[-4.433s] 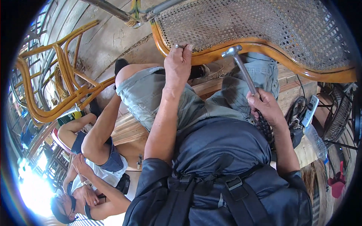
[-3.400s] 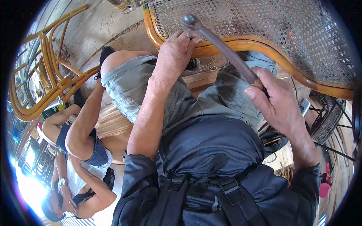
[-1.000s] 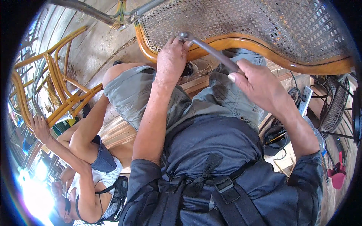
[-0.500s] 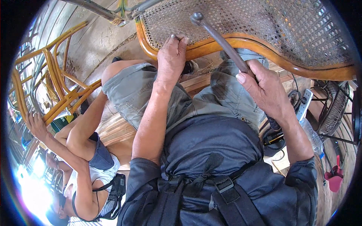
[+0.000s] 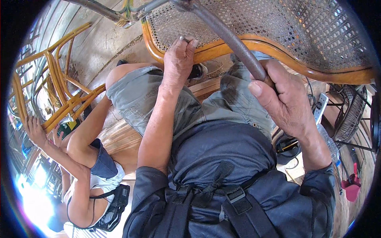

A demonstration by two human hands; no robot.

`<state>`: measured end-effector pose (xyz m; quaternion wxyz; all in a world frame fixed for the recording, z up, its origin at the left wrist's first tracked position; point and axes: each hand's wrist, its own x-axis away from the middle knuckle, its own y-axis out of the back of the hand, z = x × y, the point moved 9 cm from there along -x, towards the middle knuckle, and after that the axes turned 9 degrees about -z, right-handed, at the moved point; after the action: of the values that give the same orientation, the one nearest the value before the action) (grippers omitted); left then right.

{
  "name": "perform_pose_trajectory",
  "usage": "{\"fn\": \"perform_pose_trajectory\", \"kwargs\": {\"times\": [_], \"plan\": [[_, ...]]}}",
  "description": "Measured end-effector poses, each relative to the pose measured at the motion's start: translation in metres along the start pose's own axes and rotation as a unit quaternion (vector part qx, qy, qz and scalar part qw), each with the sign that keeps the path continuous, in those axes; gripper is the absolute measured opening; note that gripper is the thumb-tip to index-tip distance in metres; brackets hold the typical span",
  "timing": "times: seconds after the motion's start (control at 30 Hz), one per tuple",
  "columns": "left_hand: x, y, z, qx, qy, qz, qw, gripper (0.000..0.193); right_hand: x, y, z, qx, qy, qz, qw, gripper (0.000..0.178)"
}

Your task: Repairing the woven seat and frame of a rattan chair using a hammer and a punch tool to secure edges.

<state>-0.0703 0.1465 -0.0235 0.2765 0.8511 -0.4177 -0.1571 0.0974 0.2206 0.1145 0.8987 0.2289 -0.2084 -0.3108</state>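
Observation:
My right hand [image 5: 286,101] is wrapped round the shaft of a dark metal hammer [image 5: 232,41]. The hammer slants up and left across the cane panel, its head partly cut off by the upper edge. My left hand [image 5: 177,63] is closed in a pinch at the glossy orange-brown rattan rim [image 5: 216,47]. From between its fingers pokes the rounded top of a thin metal pin [image 5: 182,38]; the pin's lower part is hidden. The rim borders a woven cane panel [image 5: 278,29], which lies across my knees.
A co-worker [image 5: 85,178] sits at the left, one hand on a rattan frame [image 5: 65,101]. Grey metal tubing [image 5: 101,10] crosses the upper left. At the right are a white power strip [image 5: 320,107], a dark wicker piece [image 5: 349,111] and a red tool [image 5: 351,186].
My right hand has raised the hammer, and its head has moved up and left. My left hand stays at the rim. The co-worker has shifted a little, and a green round thing shows more.

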Motion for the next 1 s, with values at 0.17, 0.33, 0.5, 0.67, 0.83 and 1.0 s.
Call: {"fn": "perform_pose_trajectory", "kwargs": {"times": [0.17, 0.33, 0.5, 0.67, 0.83, 1.0], "plan": [[0.002, -0.002, 0.004, -0.011, -0.018, 0.0, 1.0, 0.015, 0.002, 0.001, 0.004, -0.006, 0.008, 0.002, 1.0, 0.031], [0.002, -0.009, 0.0, -0.014, -0.04, 0.021, 0.999, 0.015, 0.001, 0.001, 0.003, 0.006, 0.01, 0.007, 1.0, 0.032], [0.001, -0.01, -0.015, -0.067, -0.086, 0.036, 0.993, 0.016, 0.002, 0.003, 0.005, 0.007, 0.013, 0.006, 1.0, 0.032], [0.004, -0.015, -0.023, -0.124, -0.164, 0.078, 0.975, 0.018, 0.003, 0.008, 0.013, -0.013, 0.017, 0.012, 1.0, 0.033], [0.002, -0.019, -0.022, -0.114, -0.179, 0.079, 0.974, 0.017, -0.002, -0.018, -0.025, 0.062, -0.009, 0.055, 0.997, 0.033], [0.001, -0.012, -0.002, -0.084, -0.078, 0.035, 0.993, 0.016, -0.005, -0.007, -0.03, 0.086, -0.035, 0.024, 0.995, 0.032]]}}
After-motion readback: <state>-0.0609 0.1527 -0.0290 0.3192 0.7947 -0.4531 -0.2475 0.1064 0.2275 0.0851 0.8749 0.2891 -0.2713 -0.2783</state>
